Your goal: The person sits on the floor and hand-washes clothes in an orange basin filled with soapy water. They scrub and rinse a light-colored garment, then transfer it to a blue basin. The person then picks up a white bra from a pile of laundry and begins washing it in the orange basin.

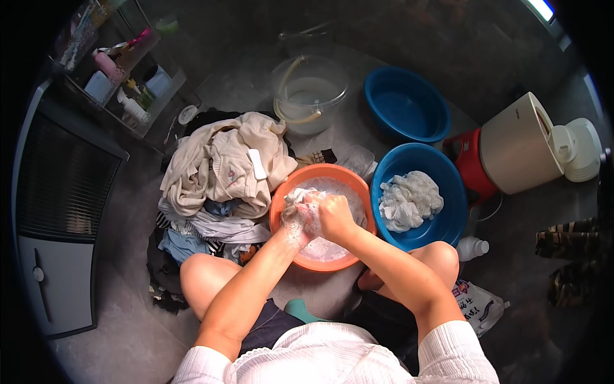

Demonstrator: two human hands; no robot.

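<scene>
An orange plastic basin (320,267) of sudsy water stands between my knees. Over it, my left hand (298,225) is closed on a wet, light-coloured cloth (298,196) covered in foam. My right hand (335,214) is shut on the same cloth, close against the left; the fingers partly hide it. To the right, touching or nearly touching the orange rim, is a blue basin (453,211) with a bunched white cloth (410,200) in it. On the left lies a heap of clothes, with a cream knitted garment (225,158) on top and a white brush or handle-like object (257,164) resting on it.
A clear bucket (312,108) with a pale handle and a second blue basin (407,103) stand beyond. A beige and red appliance (520,144) is at right, near a white bottle (472,248) and a printed bag (482,307). A shelf rack (160,91) and a cabinet (57,283) stand left.
</scene>
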